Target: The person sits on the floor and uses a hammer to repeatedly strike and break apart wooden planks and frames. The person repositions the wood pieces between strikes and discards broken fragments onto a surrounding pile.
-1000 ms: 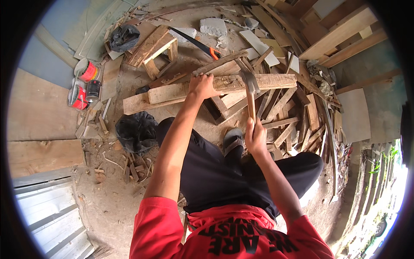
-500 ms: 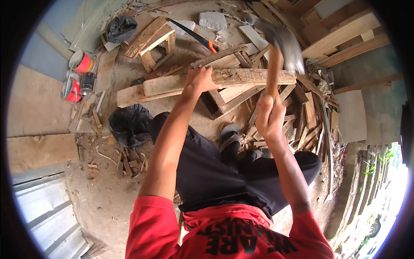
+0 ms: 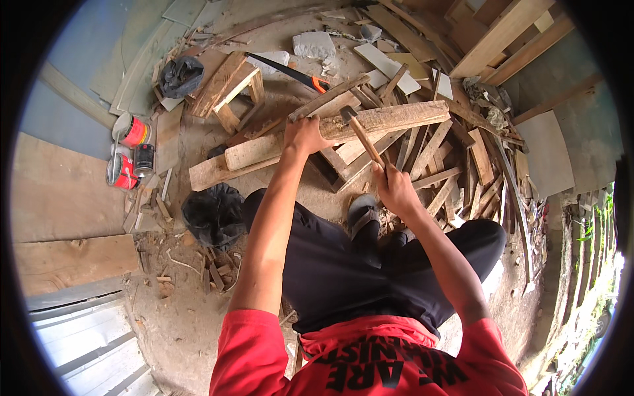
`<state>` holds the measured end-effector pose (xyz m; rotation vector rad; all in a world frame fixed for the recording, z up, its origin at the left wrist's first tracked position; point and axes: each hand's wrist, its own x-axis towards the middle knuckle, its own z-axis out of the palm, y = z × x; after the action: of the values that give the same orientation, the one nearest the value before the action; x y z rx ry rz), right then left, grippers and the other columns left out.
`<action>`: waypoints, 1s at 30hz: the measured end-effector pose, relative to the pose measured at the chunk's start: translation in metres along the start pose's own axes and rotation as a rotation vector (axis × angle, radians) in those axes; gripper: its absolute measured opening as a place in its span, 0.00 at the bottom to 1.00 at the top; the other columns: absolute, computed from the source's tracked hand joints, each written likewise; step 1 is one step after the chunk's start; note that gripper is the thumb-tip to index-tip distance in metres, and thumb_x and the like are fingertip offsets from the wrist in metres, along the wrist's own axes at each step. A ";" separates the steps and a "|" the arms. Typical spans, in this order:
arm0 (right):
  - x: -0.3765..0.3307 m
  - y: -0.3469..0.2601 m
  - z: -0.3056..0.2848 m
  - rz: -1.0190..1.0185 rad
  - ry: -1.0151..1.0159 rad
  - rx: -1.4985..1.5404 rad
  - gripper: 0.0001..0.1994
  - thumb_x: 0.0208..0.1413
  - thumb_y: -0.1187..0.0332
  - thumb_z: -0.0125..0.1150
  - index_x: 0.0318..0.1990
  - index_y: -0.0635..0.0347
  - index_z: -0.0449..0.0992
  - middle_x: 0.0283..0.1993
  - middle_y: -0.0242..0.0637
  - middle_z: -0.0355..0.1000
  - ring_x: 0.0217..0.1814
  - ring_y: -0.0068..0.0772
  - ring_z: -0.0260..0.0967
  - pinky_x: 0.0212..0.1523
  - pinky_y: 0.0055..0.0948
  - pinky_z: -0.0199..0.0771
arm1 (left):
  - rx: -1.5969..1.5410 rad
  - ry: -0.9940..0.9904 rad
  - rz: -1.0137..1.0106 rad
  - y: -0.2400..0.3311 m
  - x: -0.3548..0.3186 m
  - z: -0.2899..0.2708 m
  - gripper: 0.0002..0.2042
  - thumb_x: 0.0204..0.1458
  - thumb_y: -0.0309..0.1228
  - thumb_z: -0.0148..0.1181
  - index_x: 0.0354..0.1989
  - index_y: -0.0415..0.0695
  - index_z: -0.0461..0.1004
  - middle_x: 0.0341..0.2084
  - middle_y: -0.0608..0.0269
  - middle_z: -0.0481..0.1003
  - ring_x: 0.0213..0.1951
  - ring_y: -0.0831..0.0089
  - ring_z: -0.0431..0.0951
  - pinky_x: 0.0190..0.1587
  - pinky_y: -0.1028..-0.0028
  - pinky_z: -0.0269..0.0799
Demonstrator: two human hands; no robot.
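Note:
My left hand (image 3: 306, 136) grips a rough wooden beam (image 3: 403, 117) around its middle, thumb on the near edge. The beam slants slightly up to the right over other timber. Below its left part, a second long plank (image 3: 214, 174) sticks out toward the left. My right hand (image 3: 395, 191) is closed around the wooden handle of a hammer (image 3: 366, 142). The hammer's dark head is at the beam's top, to the right of my left hand; whether it touches the wood I cannot tell.
Loose wood scraps (image 3: 475, 158) lie heaped at the right. Beyond the beam are a handsaw (image 3: 290, 71) with an orange handle, a small wooden stool (image 3: 228, 86) and a concrete block (image 3: 314, 45). Paint cans (image 3: 135, 132) and a black plastic bag (image 3: 214, 214) are on the left.
The hammer has come down from its raised, blurred position at the right to the beam, and my right hand has moved left and lower. My left hand keeps its grip.

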<state>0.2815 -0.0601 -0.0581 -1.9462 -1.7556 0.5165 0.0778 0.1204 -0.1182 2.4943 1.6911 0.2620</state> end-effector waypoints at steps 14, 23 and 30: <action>0.012 0.029 -0.009 -0.174 -0.032 0.078 0.17 0.69 0.60 0.48 0.41 0.71 0.67 0.19 0.55 0.70 0.21 0.63 0.71 0.22 0.47 0.72 | -0.105 -0.019 0.036 -0.001 0.001 0.000 0.40 0.36 0.59 0.72 0.54 0.42 0.76 0.52 0.41 0.76 0.57 0.51 0.75 0.60 0.58 0.70; -0.044 0.005 -0.034 0.115 0.103 0.214 0.25 0.70 0.52 0.46 0.32 0.69 0.70 0.19 0.59 0.67 0.26 0.65 0.72 0.26 0.49 0.66 | -0.180 -0.086 -0.001 -0.018 0.026 -0.001 0.39 0.33 0.63 0.72 0.47 0.41 0.78 0.44 0.46 0.80 0.50 0.53 0.79 0.58 0.57 0.72; -0.110 0.091 0.024 0.470 0.001 0.388 0.28 0.70 0.45 0.44 0.28 0.63 0.68 0.16 0.34 0.62 0.15 0.30 0.61 0.18 0.34 0.60 | -0.183 -0.093 -0.025 -0.055 0.079 -0.001 0.43 0.48 0.70 0.55 0.59 0.42 0.69 0.63 0.45 0.67 0.66 0.53 0.66 0.66 0.54 0.62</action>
<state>0.3304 -0.1742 -0.1334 -2.0542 -1.0801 0.9351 0.0563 0.2140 -0.1216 2.3157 1.5843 0.2799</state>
